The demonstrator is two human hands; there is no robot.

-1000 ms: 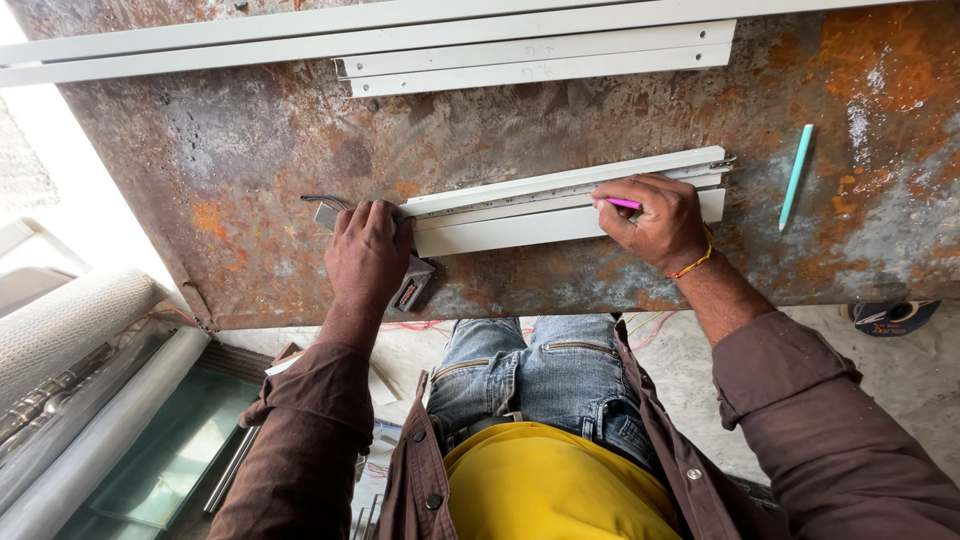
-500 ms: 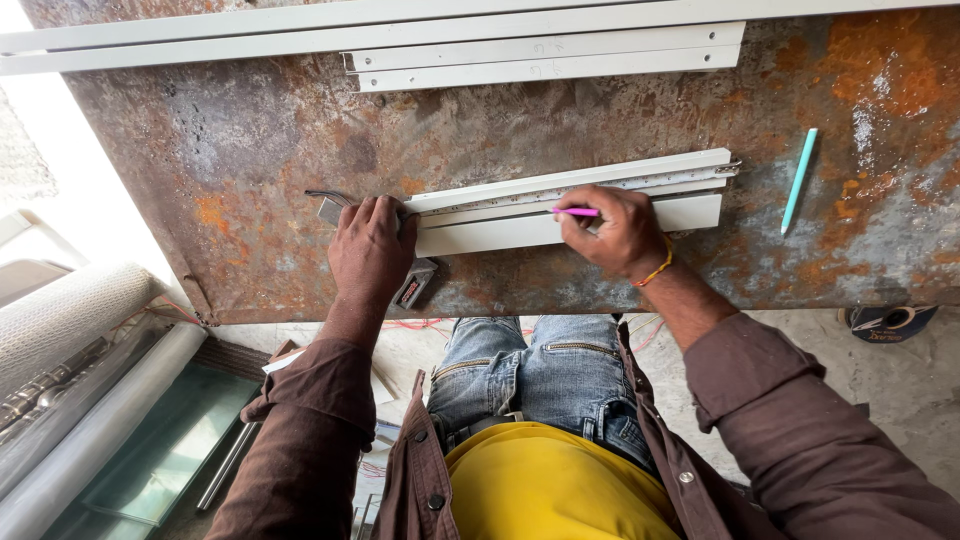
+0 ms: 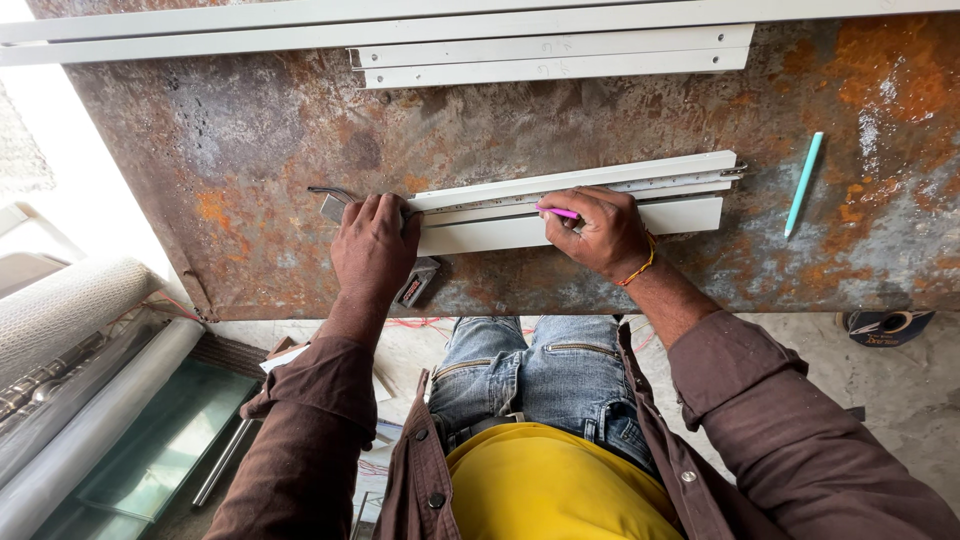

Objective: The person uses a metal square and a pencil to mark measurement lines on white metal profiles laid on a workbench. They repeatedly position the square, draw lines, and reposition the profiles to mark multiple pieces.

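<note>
One white metal strip [image 3: 570, 205] lies lengthwise near the middle of the rusty metal table [image 3: 250, 130], its right end tipped slightly toward 2 o'clock. The right hand [image 3: 600, 230] rests on it about midway along, fingers closed around one pink pen [image 3: 557, 212] whose tip points toward 9 o'clock and touches the strip. The left hand [image 3: 372, 250] lies flat, palm down, over the strip's left end, pressing on one grey metal tool [image 3: 335, 203] that sticks out from under the fingers at 10 o'clock; it clasps nothing that can be seen. A dark handle with a red patch [image 3: 416, 283] shows at 5 o'clock of this hand, at the table's near edge.

At 3 o'clock of the strip, well apart, lies one teal pencil [image 3: 803, 184], nearly upright in view. At 12 o'clock, along the far edge, lie several more white strips [image 3: 550, 55]: two short ones side by side, and longer ones behind them.
</note>
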